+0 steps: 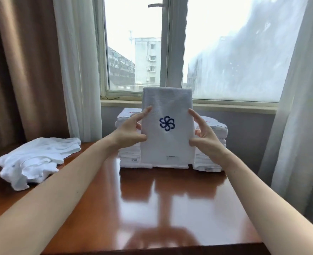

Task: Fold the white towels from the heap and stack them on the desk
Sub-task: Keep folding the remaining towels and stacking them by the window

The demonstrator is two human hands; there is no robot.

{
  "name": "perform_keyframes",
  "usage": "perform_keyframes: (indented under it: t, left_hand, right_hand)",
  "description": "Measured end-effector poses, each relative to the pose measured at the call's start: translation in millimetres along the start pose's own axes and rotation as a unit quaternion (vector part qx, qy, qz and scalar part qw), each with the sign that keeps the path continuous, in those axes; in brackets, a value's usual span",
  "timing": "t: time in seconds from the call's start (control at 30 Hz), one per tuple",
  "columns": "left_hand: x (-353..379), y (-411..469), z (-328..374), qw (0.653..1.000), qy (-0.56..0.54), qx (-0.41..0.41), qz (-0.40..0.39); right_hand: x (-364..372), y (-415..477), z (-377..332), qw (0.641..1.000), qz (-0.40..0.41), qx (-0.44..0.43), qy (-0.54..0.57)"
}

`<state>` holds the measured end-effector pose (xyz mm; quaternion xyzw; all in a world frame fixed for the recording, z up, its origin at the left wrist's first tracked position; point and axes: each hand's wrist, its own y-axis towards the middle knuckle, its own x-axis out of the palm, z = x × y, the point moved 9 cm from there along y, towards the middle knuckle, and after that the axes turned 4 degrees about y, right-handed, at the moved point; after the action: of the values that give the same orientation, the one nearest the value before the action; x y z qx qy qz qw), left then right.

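Folded towel held up over the desk
Left hand and right hand pinch its side edges; stack behind at far edge, heap near left edge.

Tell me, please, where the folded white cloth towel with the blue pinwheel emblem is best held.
Take the folded white towel by its long side edges at mid-height, one hand from each side, as the left hand and right hand pinch it. It is upright and flat, so side grips likely keep its layers together.
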<state>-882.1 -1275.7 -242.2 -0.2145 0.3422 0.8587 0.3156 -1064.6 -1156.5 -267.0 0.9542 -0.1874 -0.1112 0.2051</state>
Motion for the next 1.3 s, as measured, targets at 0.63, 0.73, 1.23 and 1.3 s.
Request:
perform_keyframes:
  t: [0.63, 0.73, 1.23, 1.3]
  left_hand:
    - [15, 195, -36, 0.997, -0.024, -0.056, -0.043]
    - [21, 204, -58, 0.996, 0.001, -0.075, -0.052]
    - [69, 198, -98, 0.888, 0.429, -0.091, -0.138]
    - [69, 195, -93, 0.885, 0.438, -0.081, -0.137]
  right_hand:
    - [-68, 179, 39, 0.996, 0.069, 0.029, -0.048]
    - [-66, 189, 60, 0.995, 0.064, 0.049, -0.058]
    - [-40, 200, 110, 0.897, -0.011, 0.152, -0.415]
    - [-38, 197, 103, 0.886, -0.015, 0.144, -0.44]
